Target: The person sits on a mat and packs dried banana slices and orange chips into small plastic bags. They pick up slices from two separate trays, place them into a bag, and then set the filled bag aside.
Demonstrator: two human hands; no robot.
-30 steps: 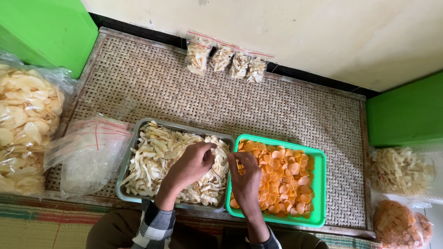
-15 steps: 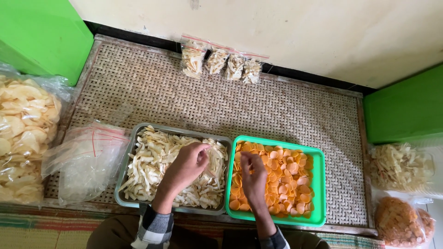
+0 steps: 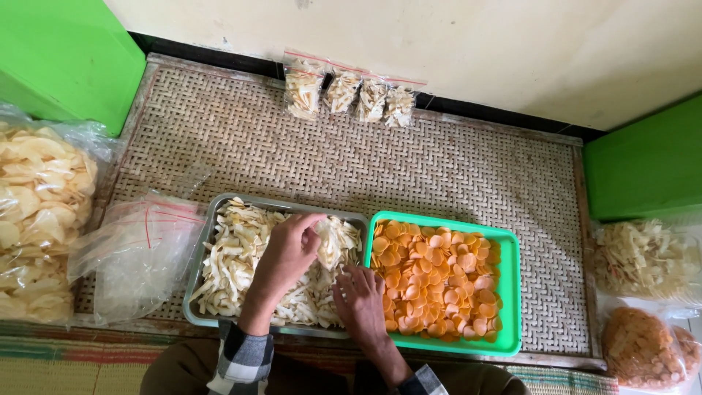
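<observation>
Head view, looking down at a woven bench (image 3: 439, 157) with two trays side by side, touching. Our left hand (image 3: 289, 252) is lifted over the grey metal tray (image 3: 208, 234), fingers pinched on a small clear bag (image 3: 329, 241) part-filled with pale chip strips (image 3: 238, 256). Our right hand (image 3: 358, 303) rests low on the pale strips near the seam between the trays, fingers curled loosely into the heap; whether they pinch any strips we cannot tell.

The green tray (image 3: 508, 292) beside it holds round orange chips (image 3: 439, 274). Four small filled bags (image 3: 349, 95) lean in a row against the wall at the far edge of the bench. A stack of empty clear bags (image 3: 139, 252) lies just left of the metal tray; bigger sacks of chips sit at both sides.

Step in hand, as we judge it: filling a small bag. The next move would call for a held-open mouth and a light pinch, since the strips look brittle.
</observation>
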